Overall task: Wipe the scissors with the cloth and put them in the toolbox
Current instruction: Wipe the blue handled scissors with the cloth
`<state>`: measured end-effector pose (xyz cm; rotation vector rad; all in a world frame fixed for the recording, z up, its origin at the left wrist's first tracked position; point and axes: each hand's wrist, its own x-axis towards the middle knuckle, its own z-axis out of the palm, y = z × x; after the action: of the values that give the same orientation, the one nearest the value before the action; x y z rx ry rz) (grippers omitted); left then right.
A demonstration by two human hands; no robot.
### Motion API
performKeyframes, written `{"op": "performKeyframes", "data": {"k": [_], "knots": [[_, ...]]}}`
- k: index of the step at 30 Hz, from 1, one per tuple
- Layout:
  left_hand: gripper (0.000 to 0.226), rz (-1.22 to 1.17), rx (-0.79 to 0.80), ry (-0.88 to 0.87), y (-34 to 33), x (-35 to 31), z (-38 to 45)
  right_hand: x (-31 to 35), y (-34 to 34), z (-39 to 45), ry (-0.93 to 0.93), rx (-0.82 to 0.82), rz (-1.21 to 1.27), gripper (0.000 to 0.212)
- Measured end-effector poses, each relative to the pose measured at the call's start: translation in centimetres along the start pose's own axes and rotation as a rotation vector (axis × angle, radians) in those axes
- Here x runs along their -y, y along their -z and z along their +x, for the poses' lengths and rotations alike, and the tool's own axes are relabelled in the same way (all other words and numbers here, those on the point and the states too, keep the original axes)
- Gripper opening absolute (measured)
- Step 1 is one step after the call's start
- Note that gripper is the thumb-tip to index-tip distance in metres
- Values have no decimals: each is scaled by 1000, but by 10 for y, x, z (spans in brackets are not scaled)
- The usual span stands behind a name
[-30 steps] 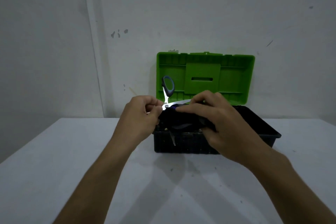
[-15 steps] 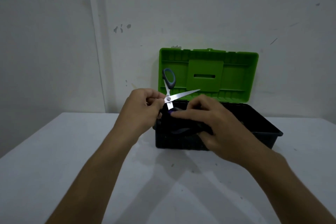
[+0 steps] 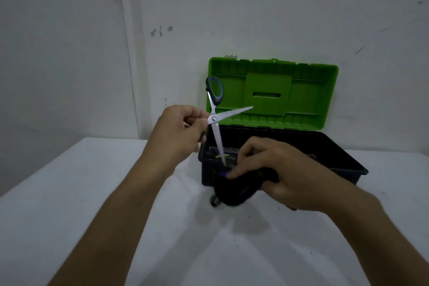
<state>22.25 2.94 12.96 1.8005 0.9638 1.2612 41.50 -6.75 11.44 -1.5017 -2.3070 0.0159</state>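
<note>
Since half a second ago, the dark cloth (image 3: 234,189) has been drawn down to the lower blade's tip by the right hand (image 3: 278,174), which grips it. Wide-open scissors (image 3: 217,115) are held by the left hand (image 3: 180,133) before the open toolbox (image 3: 343,162).

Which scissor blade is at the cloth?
The downward-pointing blade; its tip meets the dark cloth in the right hand. The other blade points right, bare.
</note>
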Motion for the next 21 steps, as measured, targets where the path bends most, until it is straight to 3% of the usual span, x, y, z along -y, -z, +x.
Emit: {"op": "performKeyframes", "data": {"k": [1,3,8,12,14,21], "knots": [[15,-42,-8,13,1,-1,-1,0,1,-1,-1,80,-9,57],[16,-44,-20,5,0,-1,-1,-1,7,-4,-6,70,95,55],[18,30,-11,-6,-4,6,0,-10,33,-17,12,-224,292,49],[15,29,43,28,-10,12,1,-14,31,-16,-22,-492,188,44],[14,17,68,33,-14,11,1,-11,23,-10,-31,-542,116,49],[16,25,-53,-32,-5,10,5,-4,-2,0,29,-172,165,57]]}}
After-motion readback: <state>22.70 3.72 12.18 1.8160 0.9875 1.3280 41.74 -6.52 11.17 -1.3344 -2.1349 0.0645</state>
